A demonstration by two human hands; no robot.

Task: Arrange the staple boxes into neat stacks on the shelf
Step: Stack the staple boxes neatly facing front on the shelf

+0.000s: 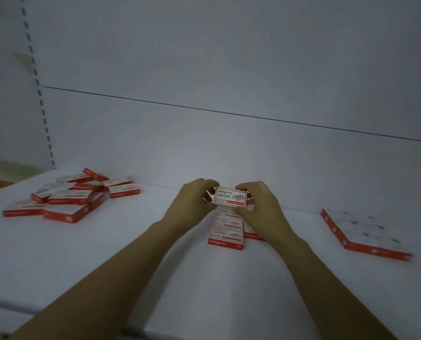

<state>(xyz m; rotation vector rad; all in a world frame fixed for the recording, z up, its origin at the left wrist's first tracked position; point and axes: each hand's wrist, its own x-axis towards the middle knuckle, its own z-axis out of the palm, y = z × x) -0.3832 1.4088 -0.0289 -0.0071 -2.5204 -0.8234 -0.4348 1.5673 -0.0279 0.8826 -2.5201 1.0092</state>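
A red-and-white staple box (pixel 230 197) is held up near the back of the white shelf (pixel 131 253). My left hand (pixel 192 204) pinches its left end and my right hand (pixel 261 207) pinches its right end. Right below and in front of it, a row of flat staple boxes (pixel 226 231) lies in the middle of the shelf, partly hidden by my right wrist. A loose heap of several staple boxes (pixel 72 195) lies at the left. At the right, a flat block of boxes (pixel 364 234) sits edge to edge.
The white back panel (pixel 229 143) rises right behind the boxes. A perforated upright (pixel 42 106) stands at the left edge. Bare shelf lies between the heap and the middle row, and along the front edge (pixel 57 307).
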